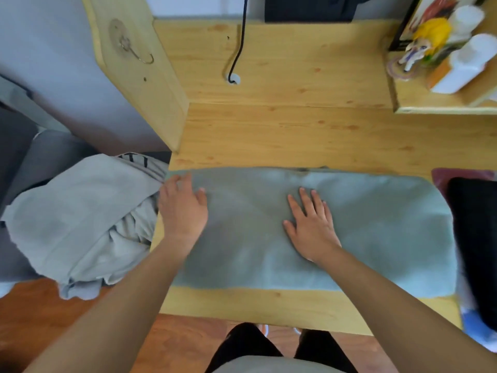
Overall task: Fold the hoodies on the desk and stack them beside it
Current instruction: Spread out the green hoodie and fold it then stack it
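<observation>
Across the lower middle of the frame, the green hoodie [376,232] lies flat on the desk [295,130]. My right hand [312,227] presses it, fingers straight; my left hand [184,208] rests open at its left end, beside the beige hoodie [75,219] lying at left.

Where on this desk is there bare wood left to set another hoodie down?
The widest bare wood lies behind the green hoodie, up to the black cable and the shelf of bottles. A narrow bare strip runs along the near desk edge. It is crowded right, by the black garment, and left, by the beige pile.
</observation>
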`<action>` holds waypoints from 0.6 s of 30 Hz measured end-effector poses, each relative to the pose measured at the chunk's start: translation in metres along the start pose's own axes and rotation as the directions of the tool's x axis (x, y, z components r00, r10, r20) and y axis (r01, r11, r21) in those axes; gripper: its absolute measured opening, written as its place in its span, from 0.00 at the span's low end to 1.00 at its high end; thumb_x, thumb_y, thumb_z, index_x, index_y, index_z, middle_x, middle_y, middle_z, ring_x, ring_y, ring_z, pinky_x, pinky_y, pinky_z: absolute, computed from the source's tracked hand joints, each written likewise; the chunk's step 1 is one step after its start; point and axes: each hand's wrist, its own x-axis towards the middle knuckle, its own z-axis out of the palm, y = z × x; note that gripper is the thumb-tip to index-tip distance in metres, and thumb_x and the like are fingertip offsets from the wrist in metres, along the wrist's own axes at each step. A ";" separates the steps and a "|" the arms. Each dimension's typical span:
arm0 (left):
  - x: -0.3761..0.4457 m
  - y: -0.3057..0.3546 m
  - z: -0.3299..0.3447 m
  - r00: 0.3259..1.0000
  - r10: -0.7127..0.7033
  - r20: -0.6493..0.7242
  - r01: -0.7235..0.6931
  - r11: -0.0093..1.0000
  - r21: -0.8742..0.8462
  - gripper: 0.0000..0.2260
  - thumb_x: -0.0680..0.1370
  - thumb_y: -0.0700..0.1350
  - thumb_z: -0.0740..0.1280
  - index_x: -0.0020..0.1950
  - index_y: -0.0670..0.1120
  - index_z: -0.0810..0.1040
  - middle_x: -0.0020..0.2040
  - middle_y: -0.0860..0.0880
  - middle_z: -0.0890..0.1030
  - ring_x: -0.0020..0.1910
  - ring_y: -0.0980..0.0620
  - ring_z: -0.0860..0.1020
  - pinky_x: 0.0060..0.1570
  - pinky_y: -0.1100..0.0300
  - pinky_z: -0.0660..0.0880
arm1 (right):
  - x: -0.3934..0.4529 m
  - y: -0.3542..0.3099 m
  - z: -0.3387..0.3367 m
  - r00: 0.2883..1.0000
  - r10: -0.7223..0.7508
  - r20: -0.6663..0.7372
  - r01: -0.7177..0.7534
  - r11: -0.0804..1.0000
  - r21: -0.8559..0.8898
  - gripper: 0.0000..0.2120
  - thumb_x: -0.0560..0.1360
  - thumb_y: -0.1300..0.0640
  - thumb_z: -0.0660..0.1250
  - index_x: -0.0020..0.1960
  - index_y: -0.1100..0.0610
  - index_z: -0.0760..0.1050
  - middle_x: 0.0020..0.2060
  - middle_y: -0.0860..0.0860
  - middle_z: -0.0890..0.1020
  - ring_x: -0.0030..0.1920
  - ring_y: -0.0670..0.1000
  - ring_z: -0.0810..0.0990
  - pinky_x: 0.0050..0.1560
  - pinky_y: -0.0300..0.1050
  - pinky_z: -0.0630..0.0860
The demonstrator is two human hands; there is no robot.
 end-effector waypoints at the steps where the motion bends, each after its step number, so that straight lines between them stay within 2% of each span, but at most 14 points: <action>1: -0.023 0.023 0.012 0.984 0.169 0.051 -0.170 0.985 0.024 0.23 0.82 0.53 0.61 0.75 0.46 0.70 0.73 0.37 0.70 0.71 0.35 0.67 0.71 0.40 0.65 | -0.003 0.000 -0.004 1.000 -0.010 -0.019 0.010 0.999 0.038 0.32 0.82 0.39 0.46 0.83 0.49 0.47 0.82 0.53 0.43 0.81 0.56 0.38 0.80 0.56 0.42; 3: -0.071 0.065 0.034 0.917 0.360 0.174 -0.369 0.929 0.026 0.26 0.82 0.60 0.55 0.79 0.53 0.67 0.78 0.40 0.65 0.77 0.37 0.61 0.76 0.40 0.57 | -0.014 0.006 -0.011 0.986 -0.032 -0.161 0.046 0.996 0.080 0.30 0.83 0.42 0.50 0.82 0.51 0.54 0.82 0.55 0.49 0.81 0.58 0.44 0.80 0.58 0.46; 5: -0.104 0.088 0.054 0.874 0.385 0.296 -0.418 0.907 0.053 0.28 0.81 0.64 0.49 0.81 0.59 0.61 0.82 0.45 0.59 0.81 0.39 0.54 0.78 0.38 0.50 | -0.025 0.026 -0.016 0.947 0.009 -0.322 0.012 0.998 0.063 0.29 0.82 0.43 0.52 0.80 0.53 0.61 0.81 0.57 0.56 0.81 0.61 0.49 0.79 0.62 0.49; 6: -0.112 0.089 0.065 0.869 0.366 0.331 -0.417 0.904 0.095 0.29 0.81 0.65 0.48 0.81 0.60 0.60 0.83 0.46 0.58 0.82 0.39 0.53 0.78 0.36 0.49 | -0.029 0.043 -0.018 0.933 0.062 -0.354 -0.044 0.997 0.059 0.29 0.82 0.43 0.52 0.80 0.52 0.61 0.80 0.57 0.57 0.81 0.62 0.49 0.79 0.63 0.47; 9: -0.118 0.085 0.081 0.881 0.310 0.358 -0.393 0.900 0.190 0.29 0.81 0.66 0.48 0.81 0.59 0.59 0.82 0.47 0.60 0.81 0.38 0.55 0.76 0.31 0.50 | -0.034 0.120 -0.021 0.921 0.294 -0.254 -0.300 0.954 0.019 0.32 0.81 0.37 0.46 0.82 0.49 0.55 0.82 0.54 0.51 0.81 0.61 0.44 0.78 0.63 0.39; 10: -0.118 0.086 0.084 0.886 0.296 0.358 -0.385 0.899 0.209 0.29 0.81 0.66 0.47 0.82 0.59 0.58 0.82 0.47 0.60 0.81 0.38 0.55 0.75 0.31 0.49 | -0.032 0.146 -0.022 0.913 0.358 -0.194 -0.363 0.932 0.010 0.33 0.80 0.35 0.42 0.82 0.47 0.51 0.82 0.53 0.49 0.81 0.61 0.43 0.79 0.63 0.40; 12: -0.118 0.093 0.086 0.886 0.265 0.380 -0.373 0.895 0.246 0.30 0.81 0.66 0.46 0.82 0.59 0.55 0.83 0.47 0.58 0.82 0.38 0.53 0.75 0.29 0.48 | -0.019 0.185 -0.023 0.913 0.394 -0.111 -0.392 0.919 0.037 0.35 0.79 0.34 0.39 0.83 0.46 0.47 0.82 0.53 0.46 0.81 0.60 0.44 0.79 0.62 0.44; 16: -0.116 0.106 0.081 0.872 0.200 0.447 -0.347 0.896 0.276 0.31 0.81 0.65 0.45 0.83 0.59 0.46 0.84 0.47 0.50 0.82 0.37 0.48 0.73 0.27 0.48 | 0.007 0.193 -0.033 0.889 0.455 -0.055 -0.453 0.891 0.038 0.32 0.82 0.37 0.44 0.82 0.47 0.44 0.82 0.54 0.43 0.81 0.60 0.42 0.79 0.64 0.42; 18: -0.112 0.116 0.074 0.868 0.195 0.457 -0.353 0.889 0.292 0.31 0.81 0.64 0.47 0.83 0.56 0.46 0.84 0.46 0.51 0.81 0.36 0.50 0.73 0.28 0.50 | 0.003 0.170 -0.040 0.864 0.478 -0.156 -0.482 0.876 0.015 0.30 0.83 0.42 0.49 0.82 0.50 0.48 0.82 0.56 0.44 0.80 0.64 0.41 0.78 0.66 0.41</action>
